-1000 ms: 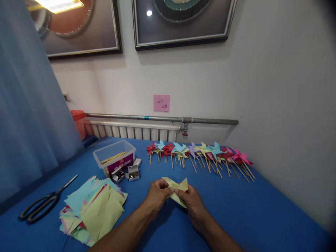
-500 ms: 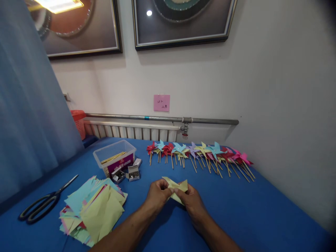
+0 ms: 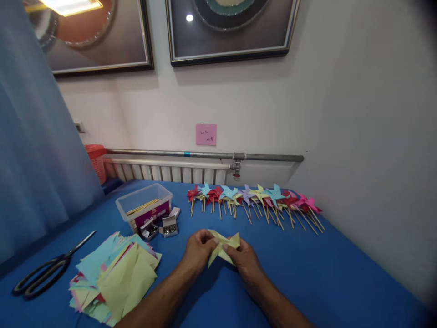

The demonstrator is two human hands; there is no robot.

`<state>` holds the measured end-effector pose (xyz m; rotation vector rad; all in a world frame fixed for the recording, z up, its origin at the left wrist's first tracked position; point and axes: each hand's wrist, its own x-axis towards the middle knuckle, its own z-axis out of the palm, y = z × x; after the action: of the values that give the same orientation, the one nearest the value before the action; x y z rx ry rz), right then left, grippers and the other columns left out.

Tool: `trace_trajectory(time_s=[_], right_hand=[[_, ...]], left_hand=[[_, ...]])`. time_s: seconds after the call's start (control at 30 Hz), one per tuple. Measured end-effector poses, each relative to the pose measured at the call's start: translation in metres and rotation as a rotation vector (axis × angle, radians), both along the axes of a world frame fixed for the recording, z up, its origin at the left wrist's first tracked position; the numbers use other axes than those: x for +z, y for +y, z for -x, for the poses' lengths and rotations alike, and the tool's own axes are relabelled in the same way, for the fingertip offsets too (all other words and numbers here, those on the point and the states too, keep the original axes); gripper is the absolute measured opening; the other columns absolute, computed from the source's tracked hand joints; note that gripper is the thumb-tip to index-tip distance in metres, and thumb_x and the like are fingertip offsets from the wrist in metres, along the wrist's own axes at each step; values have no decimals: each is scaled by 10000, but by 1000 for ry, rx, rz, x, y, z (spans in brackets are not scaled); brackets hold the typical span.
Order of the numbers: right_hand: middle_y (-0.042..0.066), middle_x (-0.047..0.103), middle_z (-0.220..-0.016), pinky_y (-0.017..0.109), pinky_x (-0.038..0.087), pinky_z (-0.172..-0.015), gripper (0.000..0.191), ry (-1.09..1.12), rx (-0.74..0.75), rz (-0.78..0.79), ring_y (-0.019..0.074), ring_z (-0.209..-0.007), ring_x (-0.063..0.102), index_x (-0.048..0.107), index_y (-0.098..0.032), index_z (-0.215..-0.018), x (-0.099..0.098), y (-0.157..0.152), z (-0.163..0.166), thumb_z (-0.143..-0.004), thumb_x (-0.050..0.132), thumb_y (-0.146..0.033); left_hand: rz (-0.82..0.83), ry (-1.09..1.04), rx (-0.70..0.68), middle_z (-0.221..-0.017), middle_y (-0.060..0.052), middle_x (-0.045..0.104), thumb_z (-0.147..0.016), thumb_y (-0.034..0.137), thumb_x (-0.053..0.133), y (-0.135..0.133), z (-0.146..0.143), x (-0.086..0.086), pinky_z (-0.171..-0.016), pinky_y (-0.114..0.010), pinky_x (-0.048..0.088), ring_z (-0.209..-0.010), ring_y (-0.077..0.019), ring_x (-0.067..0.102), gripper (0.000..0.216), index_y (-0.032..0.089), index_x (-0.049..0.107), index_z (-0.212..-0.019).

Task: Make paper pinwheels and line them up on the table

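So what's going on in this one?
A person sits at a blue table, pinching a partly folded pale yellow paper between the left hand and right hand, just above the tabletop. A row of coloured pinwheels on sticks lies along the far edge. To the left are a stack of coloured paper, scissors, a clear tub of sticks and small open boxes.

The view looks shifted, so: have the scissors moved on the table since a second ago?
No. The scissors lie as before beside the paper stack; only the camera view shifted.
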<state>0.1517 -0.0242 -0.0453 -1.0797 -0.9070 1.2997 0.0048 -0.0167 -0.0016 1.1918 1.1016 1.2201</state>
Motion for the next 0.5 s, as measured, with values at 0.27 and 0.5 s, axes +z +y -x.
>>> trace_trajectory(time_s=[0.27, 0.5], right_hand=[[1, 698, -694, 268, 448, -601, 379, -18, 97, -40, 172, -610, 597, 659, -173, -848, 7, -2, -3, -589, 825, -395], [-7, 691, -700, 267, 454, -617, 304, -18, 101, -77, 181, -642, 606, 655, -193, -823, 12, -6, -1, -607, 789, -359]], left_hand=[[-234, 405, 384, -801, -42, 709, -743, 486, 627, 31, 82, 63, -675, -289, 468, -736, -204, 637, 370, 182, 684, -946], [-125, 1211, 445, -867, -107, 743, -790, 302, 558, 101, 175, 105, -745, -309, 449, -883, -279, 665, 232, 157, 727, -856]])
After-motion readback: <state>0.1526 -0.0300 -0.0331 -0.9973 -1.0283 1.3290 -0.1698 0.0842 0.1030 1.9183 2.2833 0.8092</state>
